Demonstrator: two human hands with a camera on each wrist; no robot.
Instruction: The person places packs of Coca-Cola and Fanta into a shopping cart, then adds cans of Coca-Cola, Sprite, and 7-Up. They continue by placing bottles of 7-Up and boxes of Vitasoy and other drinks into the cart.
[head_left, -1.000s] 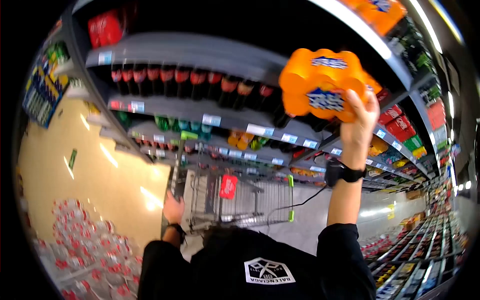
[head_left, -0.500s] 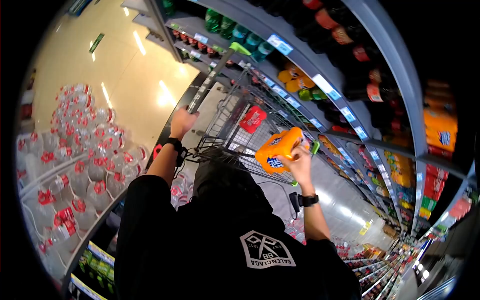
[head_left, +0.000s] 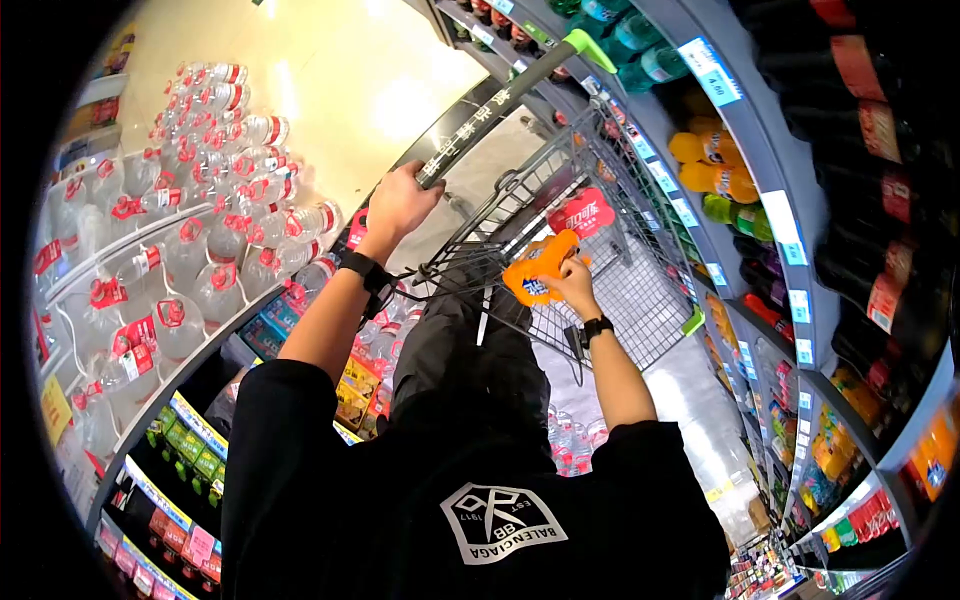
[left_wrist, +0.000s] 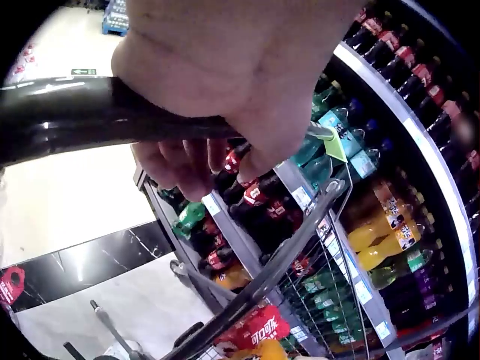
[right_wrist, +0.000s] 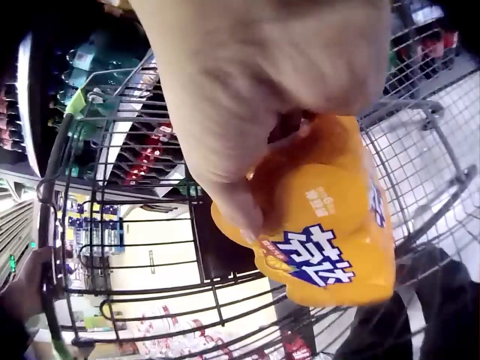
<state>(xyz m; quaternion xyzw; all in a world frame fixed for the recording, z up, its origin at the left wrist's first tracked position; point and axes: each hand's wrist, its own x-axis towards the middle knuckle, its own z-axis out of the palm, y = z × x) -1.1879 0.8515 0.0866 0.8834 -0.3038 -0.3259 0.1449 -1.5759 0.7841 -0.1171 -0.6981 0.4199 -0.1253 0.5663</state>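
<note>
The left hand [head_left: 402, 208] has its fingers curled round the handle bar [head_left: 480, 120] of a wire shopping cart [head_left: 640, 300]; the left wrist view shows this hand [left_wrist: 225, 75] over the dark bar [left_wrist: 60, 116]. In the right hand [head_left: 574, 284] is an orange shrink-wrapped pack of cans [head_left: 535, 262], held over the cart basket. Close up in the right wrist view, thumb and fingers of the hand [right_wrist: 255, 97] pinch the pack [right_wrist: 322, 240] at its top, with the blue and white lettering facing the camera. A red sign [head_left: 582, 212] is on the cart.
Shelves of bottles [head_left: 720, 165] run along the right, close to the cart. On the left are stacked large clear water bottles [head_left: 215, 285] with red caps, above lower shelves of small packs [head_left: 190, 450]. Pale floor [head_left: 350, 60] lies beyond the handle.
The right hand has brought the orange pack down from shelf height to over the cart. The left hand stays on the handle while the head view has turned down and toward the cart.
</note>
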